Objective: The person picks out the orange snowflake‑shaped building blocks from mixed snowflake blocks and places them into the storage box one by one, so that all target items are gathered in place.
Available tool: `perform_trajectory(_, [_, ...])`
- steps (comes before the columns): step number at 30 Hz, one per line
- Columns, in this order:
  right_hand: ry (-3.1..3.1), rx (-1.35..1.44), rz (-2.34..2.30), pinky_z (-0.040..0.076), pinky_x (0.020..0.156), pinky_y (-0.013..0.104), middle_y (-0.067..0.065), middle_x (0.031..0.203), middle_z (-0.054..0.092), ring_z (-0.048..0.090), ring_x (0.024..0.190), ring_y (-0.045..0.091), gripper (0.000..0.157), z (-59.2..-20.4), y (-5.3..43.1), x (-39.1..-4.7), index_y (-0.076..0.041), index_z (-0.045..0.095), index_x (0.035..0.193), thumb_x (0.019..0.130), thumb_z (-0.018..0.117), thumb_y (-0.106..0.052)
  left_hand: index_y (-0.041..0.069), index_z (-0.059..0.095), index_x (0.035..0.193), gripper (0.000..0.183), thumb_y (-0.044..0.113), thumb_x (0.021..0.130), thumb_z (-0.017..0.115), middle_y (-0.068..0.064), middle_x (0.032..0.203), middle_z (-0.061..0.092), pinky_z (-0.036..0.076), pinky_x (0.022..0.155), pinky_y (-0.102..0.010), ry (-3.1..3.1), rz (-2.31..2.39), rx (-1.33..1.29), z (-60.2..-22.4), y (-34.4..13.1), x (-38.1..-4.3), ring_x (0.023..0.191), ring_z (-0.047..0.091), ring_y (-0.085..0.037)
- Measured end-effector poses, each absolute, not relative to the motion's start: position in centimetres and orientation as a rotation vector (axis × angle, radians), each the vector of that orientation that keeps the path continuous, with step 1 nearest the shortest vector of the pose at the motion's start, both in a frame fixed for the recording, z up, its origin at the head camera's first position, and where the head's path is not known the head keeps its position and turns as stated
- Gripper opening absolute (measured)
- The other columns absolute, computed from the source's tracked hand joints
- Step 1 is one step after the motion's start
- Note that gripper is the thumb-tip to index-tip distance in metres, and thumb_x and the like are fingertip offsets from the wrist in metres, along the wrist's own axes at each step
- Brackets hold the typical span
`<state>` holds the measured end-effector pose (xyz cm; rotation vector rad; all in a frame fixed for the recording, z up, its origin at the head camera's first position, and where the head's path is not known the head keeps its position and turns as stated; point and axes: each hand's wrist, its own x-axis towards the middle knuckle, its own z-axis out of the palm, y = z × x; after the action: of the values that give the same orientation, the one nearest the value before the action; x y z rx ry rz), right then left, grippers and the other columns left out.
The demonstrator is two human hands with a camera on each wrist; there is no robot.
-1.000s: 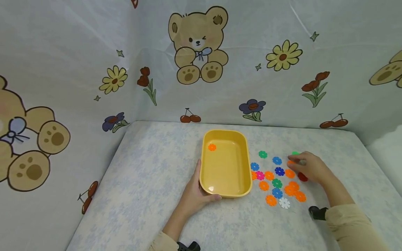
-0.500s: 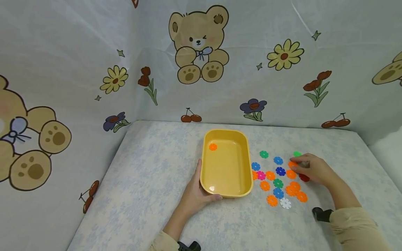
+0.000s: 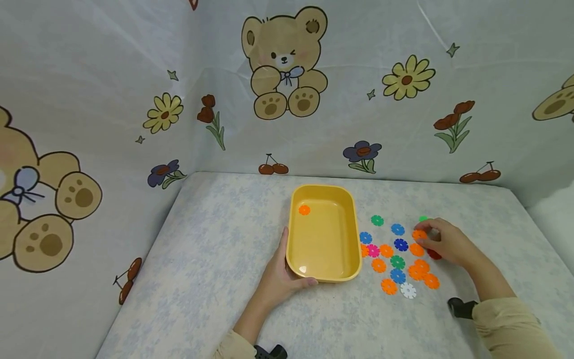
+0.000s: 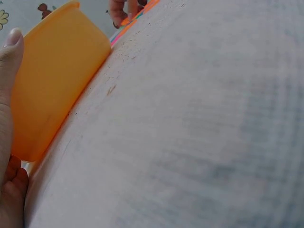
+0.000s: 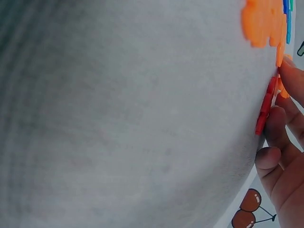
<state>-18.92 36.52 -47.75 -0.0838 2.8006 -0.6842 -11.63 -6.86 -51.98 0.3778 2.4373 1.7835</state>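
My left hand (image 3: 280, 274) grips the yellow plastic tray (image 3: 325, 239) at its near left corner, thumb over the near side and fingers along the left wall. One orange snowflake disc (image 3: 304, 210) lies inside, near the far left. To the right of the tray, my right hand (image 3: 450, 243) pinches another orange snowflake disc (image 3: 419, 234) between thumb and fingertips, close over the table. A red disc (image 5: 267, 105) lies under that hand's fingers. Just past the fingertips shows part of a light green disc (image 3: 423, 218).
Several loose discs lie between tray and right hand, among them a dark blue disc (image 3: 401, 245), a pink disc (image 3: 373, 250) and a white disc (image 3: 408, 290). Some orange discs (image 3: 418, 269) overlap. A bear-printed cloth (image 3: 314, 144) rises behind the table.
My right hand has drawn slightly right, and the orange disc at its fingertips now shows more fully between thumb and finger. The left hand and tray stay in place.
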Motion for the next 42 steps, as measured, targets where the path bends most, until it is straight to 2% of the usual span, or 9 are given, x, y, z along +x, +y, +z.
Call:
perform_trajectory(5, [2.779, -0.064, -0.684, 0.055, 0.082, 0.051, 0.025, 0.119, 0.057, 0.054, 0.098, 0.035, 0.042, -47.8, 36.6, -18.8, -0.006, 0.057, 0.128, 0.094, 0.069, -0.028, 0.043, -0.006, 0.157, 0.128, 0.049, 0.069, 0.088, 0.012, 0.166, 0.008, 0.022, 0.123, -0.052, 2.429, 1.785, 0.369, -51.9, -6.9, -11.6, 0.153, 0.018, -0.015])
perform_trajectory(7, [2.775, -0.051, -0.676, 0.053, 0.083, 0.054, 0.027, 0.122, 0.057, 0.054, 0.101, 0.038, 0.044, -47.8, 36.6, -18.8, -0.008, 0.057, 0.129, 0.094, 0.068, -0.033, 0.044, -0.006, 0.157, 0.128, 0.049, 0.069, 0.088, 0.013, 0.166, 0.008, 0.022, 0.123, -0.052, 2.427, 1.782, 0.366, -51.9, -6.9, -11.6, 0.153, 0.018, -0.014])
perform_trajectory(11, [2.783, -0.015, -0.651, 0.054, 0.074, 0.041, 0.026, 0.119, 0.060, 0.054, 0.098, 0.035, 0.057, -47.7, 36.5, -18.8, -0.007, 0.060, 0.132, 0.091, 0.069, -0.045, 0.044, -0.006, 0.157, 0.129, 0.048, 0.069, 0.088, 0.013, 0.167, 0.009, 0.022, 0.123, -0.051, 2.425, 1.781, 0.365, -52.1, -6.8, -11.6, 0.152, 0.017, -0.011])
perform_trajectory(14, [2.782, 0.016, -0.648, 0.047, 0.066, 0.028, 0.018, 0.107, 0.064, 0.054, 0.089, 0.028, 0.067, -47.5, 36.5, -18.7, -0.003, 0.060, 0.132, 0.088, 0.070, -0.053, 0.044, -0.006, 0.156, 0.129, 0.048, 0.069, 0.089, 0.014, 0.166, 0.009, 0.022, 0.123, -0.050, 2.422, 1.783, 0.361, -52.1, -6.8, -11.7, 0.152, 0.017, -0.009])
perform_trajectory(21, [2.757, 0.105, -0.734, 0.042, 0.054, 0.027, 0.012, 0.098, 0.061, 0.051, 0.074, 0.021, 0.080, -46.6, 35.4, -18.9, 0.000, 0.056, 0.136, 0.084, 0.070, -0.060, 0.044, -0.006, 0.157, 0.129, 0.047, 0.069, 0.089, 0.016, 0.166, 0.009, 0.022, 0.123, -0.050, 2.424, 1.783, 0.362, -52.1, -6.8, -11.7, 0.152, 0.017, -0.009])
perform_trajectory(25, [2.795, 0.077, -0.819, 0.042, 0.048, 0.027, 0.013, 0.099, 0.061, 0.051, 0.069, 0.022, 0.073, -45.5, 33.5, -18.9, -0.004, 0.059, 0.134, 0.085, 0.071, -0.057, 0.044, -0.006, 0.157, 0.128, 0.047, 0.070, 0.088, 0.018, 0.165, 0.008, 0.021, 0.123, -0.051, 2.424, 1.784, 0.365, -52.2, -6.8, -11.7, 0.152, 0.016, -0.009])
perform_trajectory(32, [2.871, -0.010, -0.962, 0.050, 0.056, 0.022, 0.016, 0.111, 0.065, 0.052, 0.094, 0.027, 0.064, -42.6, 28.8, -19.0, -0.011, 0.064, 0.132, 0.088, 0.067, -0.057, 0.045, -0.006, 0.156, 0.128, 0.047, 0.070, 0.088, 0.016, 0.166, 0.008, 0.021, 0.123, -0.050, 2.416, 1.791, 0.363, -52.1, -6.9, -11.7, 0.152, 0.016, -0.009])
perform_trajectory(36, [2.854, -0.067, -1.054, 0.049, 0.057, 0.022, 0.012, 0.106, 0.066, 0.051, 0.091, 0.026, 0.060, -41.2, 26.0, -19.3, -0.013, 0.065, 0.131, 0.087, 0.068, -0.055, 0.044, -0.006, 0.156, 0.128, 0.047, 0.070, 0.088, 0.014, 0.166, 0.008, 0.021, 0.123, -0.050, 2.419, 1.788, 0.366, -52.1, -6.9, -11.7, 0.152, 0.016, -0.009])
perform_trajectory(42, [2.827, -0.202, -1.113, 0.049, 0.064, 0.021, 0.006, 0.100, 0.070, 0.053, 0.086, 0.023, 0.050, -41.2, 22.3, -19.7, -0.014, 0.068, 0.128, 0.088, 0.073, -0.044, 0.045, -0.007, 0.156, 0.129, 0.046, 0.070, 0.088, 0.017, 0.166, 0.008, 0.021, 0.124, -0.048, 2.400, 1.791, 0.366, -52.0, -6.8, -11.7, 0.152, 0.016, -0.008])
